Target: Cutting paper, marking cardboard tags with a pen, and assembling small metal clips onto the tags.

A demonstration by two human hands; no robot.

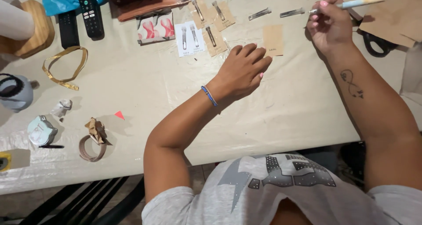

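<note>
My left hand (244,69) rests on the pale table cover (145,88), fingers loosely curled, its fingertips just left of a small brown card (273,39); a blue bead bracelet circles that wrist. My right hand (329,26) is raised at the far right and grips a slim pen (351,4) with a light blue and cream barrel, its tip pointing left. Several small kraft and white cards (205,28) carrying narrow clear vials lie beyond my left hand. Two loose clear vials (276,12) lie further back.
Two remote controls (83,14) lie at the back left near a wooden block (33,31). A gold ribbon loop (66,67), a crumpled paper, a round tape dispenser (41,131) and a brown band (93,143) sit on the left. Brown paper and black scissors handles (376,42) are at the right.
</note>
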